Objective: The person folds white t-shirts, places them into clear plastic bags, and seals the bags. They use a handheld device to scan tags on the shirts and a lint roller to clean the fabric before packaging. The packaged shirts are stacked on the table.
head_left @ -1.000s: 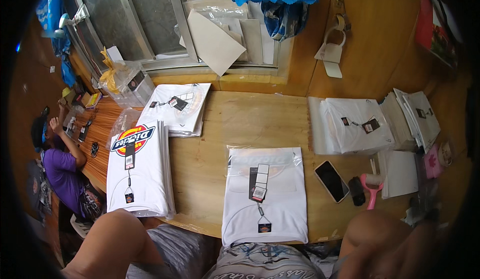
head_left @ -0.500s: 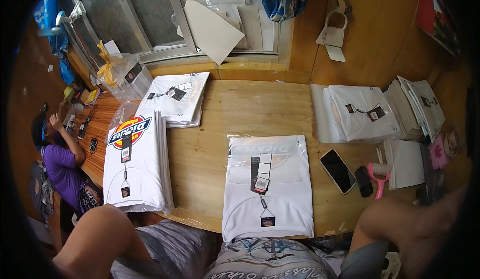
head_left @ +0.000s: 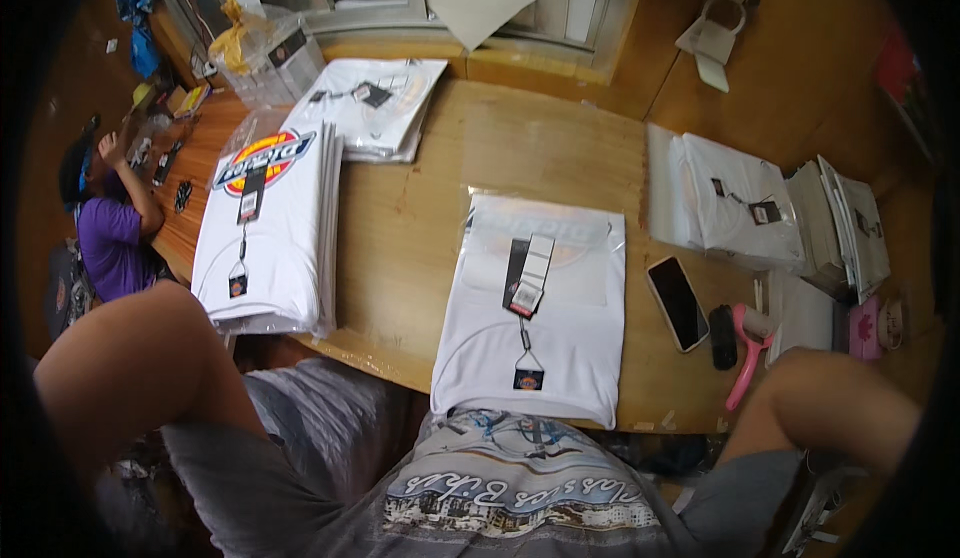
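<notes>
Neither of my hands shows. My bent left arm [head_left: 150,358] and bent right arm [head_left: 835,398] rise at the two sides, with the hands beyond the picture's edge. Straight in front of my torso lies a folded white T-shirt [head_left: 570,358], its neckline toward me. Clear plastic covers its far part, where a printed logo shows through. On the shirt rest a dark hang tag [head_left: 515,283] with a white sticker strip and a small dark label on a cord. Nothing in the picture touches the shirt except perhaps my torso at the table edge.
A stack of bagged white shirts [head_left: 285,238] stands at left, another pile [head_left: 400,143] behind it. At right are more bagged shirts [head_left: 735,233], a phone [head_left: 678,303], a dark oblong item [head_left: 721,336] and a pink-handled roller [head_left: 745,363]. A person in purple [head_left: 110,238] sits far left.
The head view has tilted down, so the table and shirts sit higher in the picture and more of my torso shows. Both elbows remain raised; the shirt stays on the table.
</notes>
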Demonstrator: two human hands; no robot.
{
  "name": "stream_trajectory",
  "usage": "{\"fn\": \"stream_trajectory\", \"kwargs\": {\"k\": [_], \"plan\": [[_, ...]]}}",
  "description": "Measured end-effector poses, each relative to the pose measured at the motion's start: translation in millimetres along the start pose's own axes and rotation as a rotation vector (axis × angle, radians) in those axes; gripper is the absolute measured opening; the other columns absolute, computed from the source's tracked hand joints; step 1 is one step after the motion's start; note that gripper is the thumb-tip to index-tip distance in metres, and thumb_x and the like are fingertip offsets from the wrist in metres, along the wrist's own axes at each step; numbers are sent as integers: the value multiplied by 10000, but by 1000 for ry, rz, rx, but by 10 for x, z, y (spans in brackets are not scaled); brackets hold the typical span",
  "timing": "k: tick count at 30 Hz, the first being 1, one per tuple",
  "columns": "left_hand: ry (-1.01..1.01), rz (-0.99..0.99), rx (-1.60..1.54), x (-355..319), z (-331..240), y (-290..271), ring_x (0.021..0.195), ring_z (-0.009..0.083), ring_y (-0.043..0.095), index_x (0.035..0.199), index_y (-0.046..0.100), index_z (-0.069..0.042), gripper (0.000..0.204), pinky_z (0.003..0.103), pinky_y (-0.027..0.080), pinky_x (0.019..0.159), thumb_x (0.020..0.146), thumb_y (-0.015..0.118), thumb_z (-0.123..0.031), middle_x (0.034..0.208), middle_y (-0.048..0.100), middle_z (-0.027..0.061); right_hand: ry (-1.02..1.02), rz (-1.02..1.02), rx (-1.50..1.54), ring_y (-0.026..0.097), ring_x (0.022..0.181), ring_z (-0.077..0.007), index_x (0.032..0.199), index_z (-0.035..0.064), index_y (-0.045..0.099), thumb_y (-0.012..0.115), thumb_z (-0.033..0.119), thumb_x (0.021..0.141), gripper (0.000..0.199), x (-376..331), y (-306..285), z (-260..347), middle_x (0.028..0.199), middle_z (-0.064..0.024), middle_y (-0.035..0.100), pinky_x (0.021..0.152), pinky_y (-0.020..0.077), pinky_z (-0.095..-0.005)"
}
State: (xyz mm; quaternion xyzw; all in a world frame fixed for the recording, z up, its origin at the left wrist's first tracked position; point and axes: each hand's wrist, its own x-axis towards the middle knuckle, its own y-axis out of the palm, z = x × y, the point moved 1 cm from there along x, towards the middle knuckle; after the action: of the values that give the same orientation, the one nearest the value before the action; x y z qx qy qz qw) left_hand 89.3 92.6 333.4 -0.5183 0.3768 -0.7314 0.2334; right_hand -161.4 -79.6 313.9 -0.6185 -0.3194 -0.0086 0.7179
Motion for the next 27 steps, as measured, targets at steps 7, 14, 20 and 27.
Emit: {"fn": "stream_trajectory", "kwargs": {"k": [7,14,20,27], "plan": [[-6,18,-8,-18,18,50,1054,203,439,1157,417,-5,381,329,354,885,795,481,-107,1144,476,121,-50,50,13,537,691,-193,1041,67,506,492,113,777,269,-19,-21,9,764,-85,564,622,421,-320],[-14,-21,-36,19,141,151,1045,202,448,1149,429,-6,359,328,359,880,808,469,-110,1134,488,121,-15,-6,-83,542,706,-194,1058,76,502,496,121,780,282,-181,-164,-215,782,-84,570,633,427,-324],[-785,-373,-143,-459,525,732,1037,201,455,1143,439,-7,341,327,364,875,818,459,-112,1125,498,121,991,-420,-158,546,720,-196,1073,83,498,499,128,782,294,-1078,1158,-1849,798,-83,574,643,433,-327],[-1270,69,-462,-1650,475,3156,783,230,570,1007,532,26,362,278,456,678,663,637,-19,1001,535,139,1382,-529,421,566,719,-182,985,-42,545,570,90,770,254,-1597,2970,-2052,795,-100,591,708,445,-238]]}}
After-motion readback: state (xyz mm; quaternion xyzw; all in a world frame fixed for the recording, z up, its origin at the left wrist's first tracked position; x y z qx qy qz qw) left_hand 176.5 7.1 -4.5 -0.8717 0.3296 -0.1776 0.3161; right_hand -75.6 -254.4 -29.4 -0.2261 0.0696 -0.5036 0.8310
